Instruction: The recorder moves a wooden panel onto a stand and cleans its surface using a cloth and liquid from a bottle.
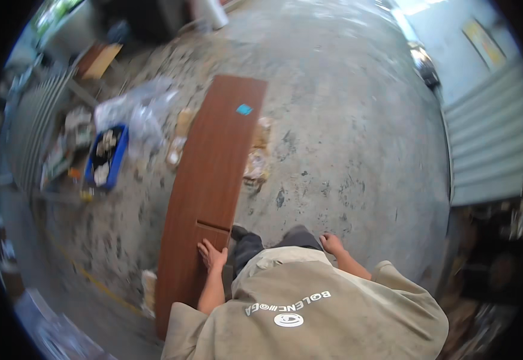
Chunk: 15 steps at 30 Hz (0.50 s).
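A long reddish-brown wood-grain piece point(207, 162), a panel or a low cabinet, stretches away from me on my left. Near its far end is a small blue sticker point(244, 110). A narrow dark slot point(212, 227) crosses its right part close to me. Just on the near side of that slot, my left hand point(214, 257) lies on the wood with its fingers spread, gripping nothing. Apart from the wood, my right hand point(331, 243) hangs beside my right leg. Its fingers are curled in, and nothing shows in them.
Blocks or wrapped bundles point(256, 161) lie under the wood's edges. Farther left are a blue crate point(112, 157) with small items and crumpled clear plastic sheeting point(138, 111). A ribbed metal panel point(494, 135) stands along the right side.
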Motion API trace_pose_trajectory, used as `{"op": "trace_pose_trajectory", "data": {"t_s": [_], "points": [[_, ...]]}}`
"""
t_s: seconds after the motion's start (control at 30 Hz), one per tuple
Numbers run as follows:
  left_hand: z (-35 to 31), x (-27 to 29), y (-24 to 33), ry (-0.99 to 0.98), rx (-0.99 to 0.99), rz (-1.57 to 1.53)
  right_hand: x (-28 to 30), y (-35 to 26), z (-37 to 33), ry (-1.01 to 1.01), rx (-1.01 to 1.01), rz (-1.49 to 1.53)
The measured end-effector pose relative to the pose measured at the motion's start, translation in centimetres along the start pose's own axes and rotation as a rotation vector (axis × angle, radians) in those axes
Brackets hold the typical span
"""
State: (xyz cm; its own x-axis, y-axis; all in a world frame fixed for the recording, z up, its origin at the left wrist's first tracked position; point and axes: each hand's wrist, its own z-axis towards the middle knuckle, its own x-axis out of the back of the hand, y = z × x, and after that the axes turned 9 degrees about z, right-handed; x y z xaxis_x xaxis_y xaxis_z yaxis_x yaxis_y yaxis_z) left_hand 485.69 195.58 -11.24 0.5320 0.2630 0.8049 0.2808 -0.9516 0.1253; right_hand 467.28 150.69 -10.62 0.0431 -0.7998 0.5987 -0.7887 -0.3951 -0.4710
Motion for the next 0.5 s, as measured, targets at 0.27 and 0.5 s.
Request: {"op": "trace_pose_trajectory", "data": {"t_s": [0.27,0.5], "points": [[-1.1,-3.3,4.9,-0.060,-0.215,0.101,3.0,9.5,-4.7,0.124,0.051,0.449],[-7.1,-11.3,18.4,-0.014,-0.515,0.400,4.5,35.8,-17.7,0.501,-0.650,0.582]]}}
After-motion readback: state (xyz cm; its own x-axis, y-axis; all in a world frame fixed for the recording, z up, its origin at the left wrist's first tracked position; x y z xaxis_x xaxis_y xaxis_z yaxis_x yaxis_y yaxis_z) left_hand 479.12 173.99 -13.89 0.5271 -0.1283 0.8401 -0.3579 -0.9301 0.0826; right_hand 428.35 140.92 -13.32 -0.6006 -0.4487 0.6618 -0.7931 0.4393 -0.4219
